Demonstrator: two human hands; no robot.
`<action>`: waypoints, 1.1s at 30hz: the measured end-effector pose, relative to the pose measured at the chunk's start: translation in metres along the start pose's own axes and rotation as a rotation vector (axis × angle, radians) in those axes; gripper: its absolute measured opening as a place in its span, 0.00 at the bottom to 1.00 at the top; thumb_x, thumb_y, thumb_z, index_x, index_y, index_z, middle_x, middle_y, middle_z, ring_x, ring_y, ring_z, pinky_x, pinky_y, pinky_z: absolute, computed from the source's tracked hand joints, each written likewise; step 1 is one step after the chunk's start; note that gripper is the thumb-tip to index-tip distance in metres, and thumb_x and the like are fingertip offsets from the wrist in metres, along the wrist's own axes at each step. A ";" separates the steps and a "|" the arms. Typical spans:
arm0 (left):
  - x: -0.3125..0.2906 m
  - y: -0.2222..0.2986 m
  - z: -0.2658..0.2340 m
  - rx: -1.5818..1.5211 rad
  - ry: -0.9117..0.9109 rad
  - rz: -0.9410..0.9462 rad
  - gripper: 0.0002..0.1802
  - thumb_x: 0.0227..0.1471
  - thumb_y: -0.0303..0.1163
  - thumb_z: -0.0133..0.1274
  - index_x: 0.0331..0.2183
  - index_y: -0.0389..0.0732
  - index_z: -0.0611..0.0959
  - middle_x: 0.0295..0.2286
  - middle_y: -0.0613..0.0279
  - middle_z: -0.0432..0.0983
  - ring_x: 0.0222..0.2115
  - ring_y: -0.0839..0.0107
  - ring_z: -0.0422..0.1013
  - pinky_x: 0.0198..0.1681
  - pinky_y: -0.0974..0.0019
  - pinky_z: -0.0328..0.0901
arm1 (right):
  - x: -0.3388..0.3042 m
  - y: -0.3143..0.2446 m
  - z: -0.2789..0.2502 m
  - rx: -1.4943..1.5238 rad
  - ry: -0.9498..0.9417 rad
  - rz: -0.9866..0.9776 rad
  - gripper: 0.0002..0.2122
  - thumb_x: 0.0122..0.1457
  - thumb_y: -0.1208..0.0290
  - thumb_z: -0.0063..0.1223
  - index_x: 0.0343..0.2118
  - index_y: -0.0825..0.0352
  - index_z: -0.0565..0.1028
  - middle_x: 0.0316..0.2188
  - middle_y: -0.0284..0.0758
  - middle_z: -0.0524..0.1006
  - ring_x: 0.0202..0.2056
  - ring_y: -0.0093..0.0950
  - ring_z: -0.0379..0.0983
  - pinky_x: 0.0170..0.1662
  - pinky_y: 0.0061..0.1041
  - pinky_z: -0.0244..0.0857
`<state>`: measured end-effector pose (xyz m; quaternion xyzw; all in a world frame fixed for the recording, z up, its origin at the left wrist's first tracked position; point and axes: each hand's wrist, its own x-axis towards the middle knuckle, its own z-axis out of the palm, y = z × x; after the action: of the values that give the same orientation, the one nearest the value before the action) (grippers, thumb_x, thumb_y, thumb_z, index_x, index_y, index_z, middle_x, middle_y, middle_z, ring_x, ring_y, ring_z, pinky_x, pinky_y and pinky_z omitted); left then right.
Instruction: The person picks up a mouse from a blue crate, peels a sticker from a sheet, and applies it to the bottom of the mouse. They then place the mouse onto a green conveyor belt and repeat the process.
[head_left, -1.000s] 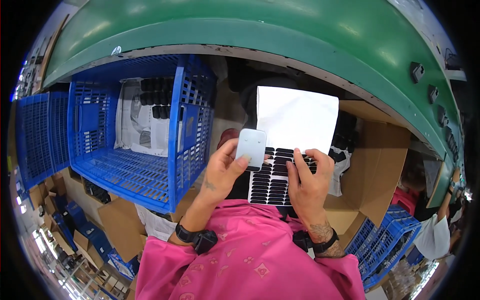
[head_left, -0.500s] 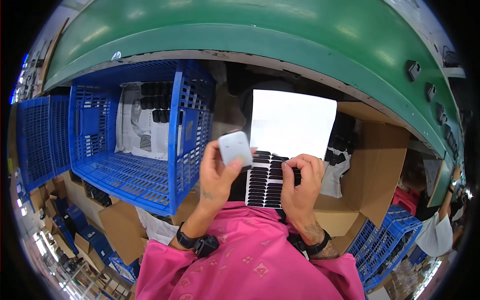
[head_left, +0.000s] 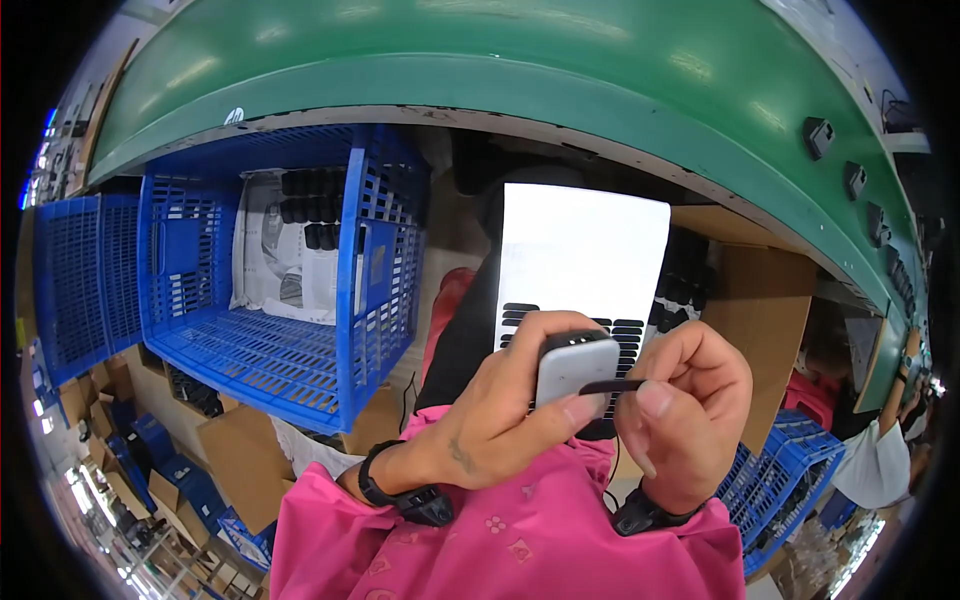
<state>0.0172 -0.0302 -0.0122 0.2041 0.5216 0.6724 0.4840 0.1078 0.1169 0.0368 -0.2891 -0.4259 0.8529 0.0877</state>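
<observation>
My left hand [head_left: 495,410] is wrapped round a small rounded device [head_left: 570,370] with a light grey face and a black end. Between thumb and finger, my right hand [head_left: 700,410] pinches a thin black sticker strip [head_left: 622,386]. The strip reaches across the lower part of the grey face, beside my left thumb; whether it is stuck down I cannot tell. Behind both hands lies a white sheet [head_left: 585,250] with rows of black stickers [head_left: 626,338] on its lower part. My hands hide much of those rows.
A blue plastic crate [head_left: 348,300] on the left holds black pieces [head_left: 312,180] on paper. An open cardboard box [head_left: 765,300] stands at the right, with more black pieces. The green bench [head_left: 480,80] curves across the far side, several small black devices [head_left: 818,138] on its right end.
My right hand has lifted a black strip off the sheet and moved right and nearer. My left hand has brought the device rightward and down to meet it, turning it.
</observation>
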 end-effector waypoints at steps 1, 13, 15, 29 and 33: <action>0.001 0.000 0.001 0.017 -0.026 -0.009 0.28 0.51 0.33 0.50 0.51 0.33 0.60 0.43 0.54 0.66 0.42 0.71 0.65 0.46 0.67 0.62 | 0.000 0.000 0.001 -0.002 0.002 0.000 0.04 0.53 0.83 0.52 0.29 0.75 0.68 0.18 0.34 0.73 0.15 0.14 0.64 0.17 0.13 0.56; 0.010 0.002 0.005 0.218 -0.047 0.106 0.24 0.57 0.34 0.45 0.50 0.31 0.59 0.31 0.45 0.73 0.30 0.58 0.73 0.35 0.61 0.66 | 0.004 0.004 0.001 -0.029 0.092 -0.005 0.04 0.51 0.82 0.54 0.28 0.75 0.70 0.19 0.33 0.74 0.15 0.11 0.63 0.17 0.10 0.53; 0.010 0.002 0.005 0.224 -0.046 0.106 0.24 0.57 0.34 0.45 0.50 0.31 0.58 0.31 0.44 0.74 0.30 0.57 0.73 0.35 0.61 0.66 | 0.005 0.008 0.002 -0.019 0.104 -0.063 0.04 0.52 0.82 0.54 0.29 0.74 0.70 0.20 0.32 0.74 0.16 0.11 0.63 0.17 0.10 0.53; 0.008 0.003 0.006 0.213 -0.010 0.082 0.24 0.56 0.33 0.46 0.49 0.31 0.60 0.35 0.43 0.72 0.33 0.57 0.72 0.38 0.60 0.65 | 0.008 0.010 -0.002 -0.043 0.076 -0.039 0.03 0.53 0.83 0.53 0.29 0.75 0.70 0.19 0.31 0.73 0.14 0.09 0.61 0.15 0.09 0.50; 0.009 0.003 0.005 0.234 -0.010 0.093 0.24 0.56 0.32 0.46 0.49 0.31 0.60 0.35 0.42 0.72 0.34 0.56 0.73 0.39 0.60 0.65 | 0.007 0.010 -0.002 -0.014 0.064 -0.023 0.04 0.53 0.83 0.54 0.29 0.76 0.71 0.20 0.32 0.74 0.16 0.10 0.64 0.18 0.09 0.54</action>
<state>0.0163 -0.0201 -0.0097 0.2866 0.5840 0.6274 0.4279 0.1039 0.1150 0.0252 -0.3120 -0.4321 0.8390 0.1094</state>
